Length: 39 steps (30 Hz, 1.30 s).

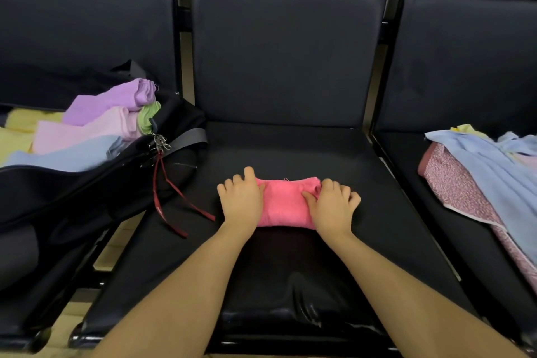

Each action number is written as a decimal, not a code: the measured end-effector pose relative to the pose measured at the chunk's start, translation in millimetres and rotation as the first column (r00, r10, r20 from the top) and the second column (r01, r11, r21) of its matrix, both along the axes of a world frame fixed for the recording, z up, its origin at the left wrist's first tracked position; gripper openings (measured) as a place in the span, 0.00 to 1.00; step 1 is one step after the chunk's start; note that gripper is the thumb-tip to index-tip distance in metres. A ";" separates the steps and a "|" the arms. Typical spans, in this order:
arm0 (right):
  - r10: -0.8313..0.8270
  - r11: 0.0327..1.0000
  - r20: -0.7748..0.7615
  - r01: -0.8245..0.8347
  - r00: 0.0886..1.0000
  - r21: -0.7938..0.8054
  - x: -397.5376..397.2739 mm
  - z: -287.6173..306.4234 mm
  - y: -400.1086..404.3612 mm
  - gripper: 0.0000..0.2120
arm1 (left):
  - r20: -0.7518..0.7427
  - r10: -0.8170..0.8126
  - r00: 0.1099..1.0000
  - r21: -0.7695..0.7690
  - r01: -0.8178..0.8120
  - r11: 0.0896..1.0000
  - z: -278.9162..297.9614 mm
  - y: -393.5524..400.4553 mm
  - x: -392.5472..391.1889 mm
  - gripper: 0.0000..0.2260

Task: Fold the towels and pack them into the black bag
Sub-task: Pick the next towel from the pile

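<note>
A folded pink towel (286, 202) lies on the middle black seat (290, 151). My left hand (241, 197) presses on its left end, fingers spread forward and the thumb on the cloth. At the towel's right end my right hand (334, 203) grips it, fingers curled over the edge and the thumb on top. The black bag (96, 183) lies open on the left seat. It holds folded towels: purple (113, 100), light pink (87, 131), green (148, 118) and light blue (64, 155).
A pile of unfolded cloths lies on the right seat, with a light blue one (494, 171) over a pink patterned one (456, 186). The bag's red cord (162, 197) and grey strap (189, 138) trail onto the middle seat. Metal armrest bars separate the seats.
</note>
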State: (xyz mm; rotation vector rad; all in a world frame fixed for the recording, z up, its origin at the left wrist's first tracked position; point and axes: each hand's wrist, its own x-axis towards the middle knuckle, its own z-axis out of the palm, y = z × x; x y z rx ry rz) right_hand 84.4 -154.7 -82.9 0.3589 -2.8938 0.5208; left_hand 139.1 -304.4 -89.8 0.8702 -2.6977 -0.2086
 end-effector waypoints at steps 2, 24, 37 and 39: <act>0.029 0.999 -0.018 -0.030 0.999 -0.030 3.4 1.3 2.8 0.18 | 0.004 -0.032 0.999 -0.021 0.032 0.999 -2.4 1.8 2.1 0.16; 0.269 0.726 -0.031 -0.224 0.963 -0.651 93.7 111.3 -54.8 0.11 | -0.361 -0.085 0.929 -0.296 -0.027 0.955 101.8 -68.7 104.3 0.07; 0.386 0.612 -0.158 -0.380 0.909 -0.693 85.2 184.6 -216.3 0.11 | -0.550 -0.013 0.835 -0.424 -0.265 0.866 164.9 -231.9 112.7 0.10; 0.413 0.610 -0.168 -0.409 0.895 -0.678 81.3 185.9 -243.7 0.11 | -0.568 -0.003 0.823 -0.395 -0.270 0.878 161.8 -258.1 110.0 0.13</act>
